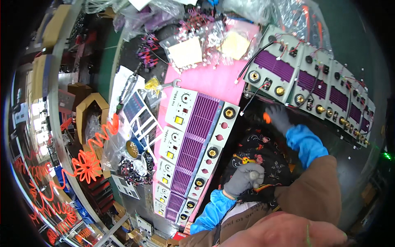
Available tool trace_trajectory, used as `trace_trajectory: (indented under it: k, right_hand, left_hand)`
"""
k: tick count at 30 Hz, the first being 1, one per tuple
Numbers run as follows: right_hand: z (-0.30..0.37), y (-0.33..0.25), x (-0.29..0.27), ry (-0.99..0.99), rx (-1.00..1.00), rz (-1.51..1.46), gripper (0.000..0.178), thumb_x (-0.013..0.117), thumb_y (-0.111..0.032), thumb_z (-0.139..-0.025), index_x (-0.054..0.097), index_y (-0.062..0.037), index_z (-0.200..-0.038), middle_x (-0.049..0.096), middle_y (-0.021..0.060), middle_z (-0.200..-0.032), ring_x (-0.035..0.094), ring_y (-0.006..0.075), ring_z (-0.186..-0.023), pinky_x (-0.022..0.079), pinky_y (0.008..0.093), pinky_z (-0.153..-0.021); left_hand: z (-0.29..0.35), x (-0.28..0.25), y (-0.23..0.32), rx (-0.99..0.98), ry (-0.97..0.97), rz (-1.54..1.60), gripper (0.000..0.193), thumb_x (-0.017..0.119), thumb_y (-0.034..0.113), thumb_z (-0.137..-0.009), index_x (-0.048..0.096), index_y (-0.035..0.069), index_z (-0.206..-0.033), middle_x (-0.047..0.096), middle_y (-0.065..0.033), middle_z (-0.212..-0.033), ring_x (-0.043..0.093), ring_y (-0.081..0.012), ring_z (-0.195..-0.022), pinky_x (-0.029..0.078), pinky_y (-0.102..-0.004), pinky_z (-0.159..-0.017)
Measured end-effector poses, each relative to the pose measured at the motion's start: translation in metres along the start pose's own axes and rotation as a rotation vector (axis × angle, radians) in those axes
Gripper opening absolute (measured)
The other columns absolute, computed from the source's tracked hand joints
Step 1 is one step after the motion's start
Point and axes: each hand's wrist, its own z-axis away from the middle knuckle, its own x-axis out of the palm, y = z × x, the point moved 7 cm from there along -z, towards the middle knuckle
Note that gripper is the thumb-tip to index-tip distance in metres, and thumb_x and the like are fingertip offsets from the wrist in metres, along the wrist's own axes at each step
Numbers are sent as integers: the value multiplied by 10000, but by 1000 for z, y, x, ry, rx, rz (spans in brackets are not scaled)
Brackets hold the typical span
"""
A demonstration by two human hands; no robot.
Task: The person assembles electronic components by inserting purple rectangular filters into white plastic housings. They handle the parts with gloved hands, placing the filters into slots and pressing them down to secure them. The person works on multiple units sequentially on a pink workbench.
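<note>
My left hand [246, 179], in a grey glove and blue sleeve cover, is held over my dark patterned apron [263, 153]. Its fingers are curled closed around something I cannot make out. The gloved right hand [279, 118] is farther out, just below a row of panels [297, 84] with purple grilles, brass connectors and loose wires. Its fingers look stretched out and apart, with an orange patch [266, 118] at one fingertip. Left of both hands lies another row of white-and-purple front panels [196, 119], with knobs, yellow switches and round sockets.
A pink sheet [193, 78] lies under the left panel row. Around it are a wrench [170, 84], a screwdriver-like power tool [128, 88], bags of small parts [191, 51] and a round tin [133, 147]. Orange coiled hoses [87, 166] hang at the left beside an open cardboard box [91, 111].
</note>
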Motion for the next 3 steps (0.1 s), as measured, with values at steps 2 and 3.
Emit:
trace_trajectory:
  k: [2, 3]
  right_hand:
    - [29, -22, -57, -8, 56, -284, 531, 727, -232, -759, 555, -128, -1251, 556, 120, -1155, 553, 324, -1110, 438, 474, -966]
    - [39, -29, -102, -35, 121, -383, 566, 790, -265, -701, 556, -132, -1199, 550, 112, -1109, 557, 330, -1082, 442, 467, -952]
  left_hand:
    - [11, 16, 23, 58, -25, -66, 486, 707, 512, -892, 608, 37, -896, 527, -49, -682, 464, -97, -526, 351, -216, -468]
    - [19, 22, 34, 85, -85, -106, 556, 690, 595, -855, 585, 49, -848, 513, -32, -652, 411, -80, -486, 306, -229, -434]
